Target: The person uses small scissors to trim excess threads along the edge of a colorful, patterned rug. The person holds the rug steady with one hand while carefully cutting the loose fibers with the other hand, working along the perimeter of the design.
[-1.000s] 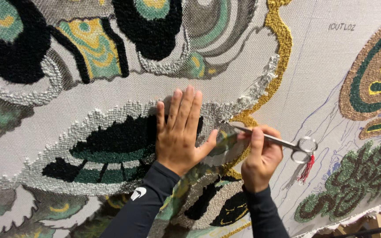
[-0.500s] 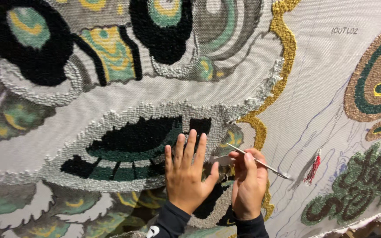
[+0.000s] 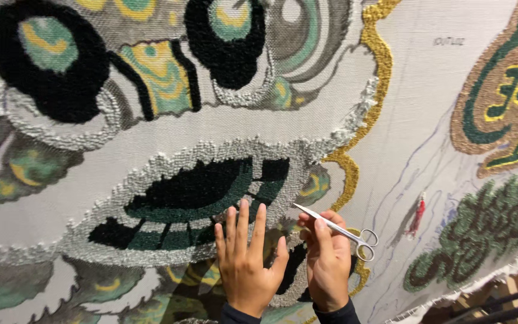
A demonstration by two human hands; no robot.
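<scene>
The left hand [image 3: 246, 264] lies flat against the tufted rug [image 3: 211, 126], its fingers [image 3: 241, 225] straight and slightly spread with nothing in them, their tips reaching the grey looped border just below the dark green and black patch [image 3: 193, 192]. Just beside it the right hand [image 3: 328, 261] has its fingers curled together round a pair of slim silver scissors [image 3: 337, 229] — blades closed, the point aimed up and left at the pile, the ring handles sticking out to the right. A small red tuft of yarn [image 3: 416, 216] hangs on the bare cloth further right, well apart from both hands.
</scene>
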